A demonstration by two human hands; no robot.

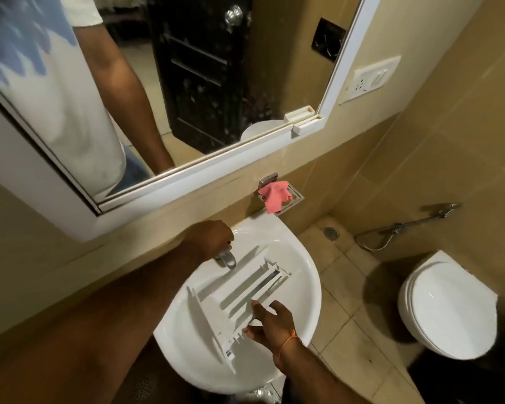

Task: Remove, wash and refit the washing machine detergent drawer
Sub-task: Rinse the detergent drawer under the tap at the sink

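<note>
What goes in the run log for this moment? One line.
stage: washing | left hand: on tap | right hand: holds detergent drawer in basin

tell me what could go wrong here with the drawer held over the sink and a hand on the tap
1. The right hand grips the detergent drawer only at one edge, so once wet it might slip and knock against the basin.
2. The left hand is on the tap, whose spout sits just beside the drawer; a hard flow could splash off the ribbed compartments onto the wall and floor.
3. The drawer spans much of the basin, so rinse water may pool rather than drain freely.
</note>
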